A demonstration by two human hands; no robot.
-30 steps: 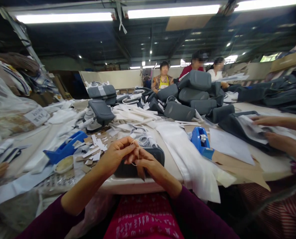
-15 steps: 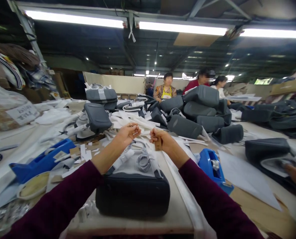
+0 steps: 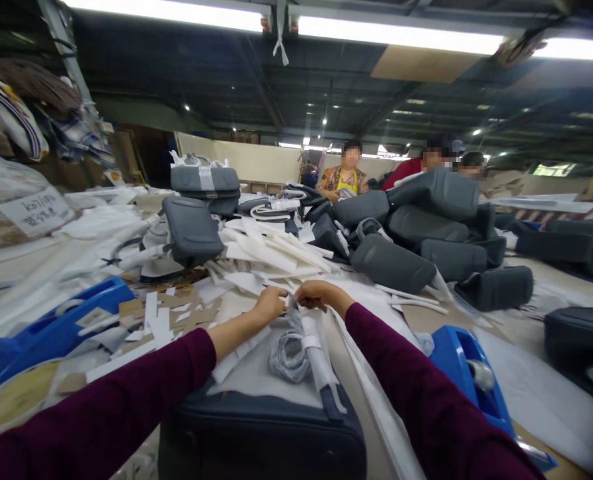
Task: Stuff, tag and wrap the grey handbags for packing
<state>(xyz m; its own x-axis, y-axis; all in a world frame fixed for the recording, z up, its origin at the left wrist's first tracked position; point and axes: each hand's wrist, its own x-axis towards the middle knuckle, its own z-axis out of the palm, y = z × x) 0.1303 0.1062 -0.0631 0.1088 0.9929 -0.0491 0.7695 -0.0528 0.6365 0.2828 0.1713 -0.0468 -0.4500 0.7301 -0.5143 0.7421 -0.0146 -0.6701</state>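
A dark grey handbag [image 3: 261, 433] sits right in front of me, with white wrapping sheet [image 3: 246, 373] on its top. A coiled grey strap [image 3: 290, 357] in clear film lies on that sheet, beside a handle [image 3: 319, 353] wrapped in white. My left hand [image 3: 271, 303] is closed at the upper end of the wrapped handles, fingers pinched together. Close by on the right, my right hand [image 3: 317, 294] bends down with curled fingers at the same spot. What the fingertips hold is too small and hidden to name.
Blue tape dispensers stand left [image 3: 91, 313] and right [image 3: 469, 373]. White strips [image 3: 266, 250] and paper scraps cover the table beyond. Grey bags [image 3: 426, 223] are piled further back, and more bags [image 3: 194, 230] stand at left. A person in a yellow apron [image 3: 346, 180] works across the table.
My hands have come closer together and down to the bag's handles. The brown tag seen in my right hand is now hidden. The view has shifted nearer to the bag.
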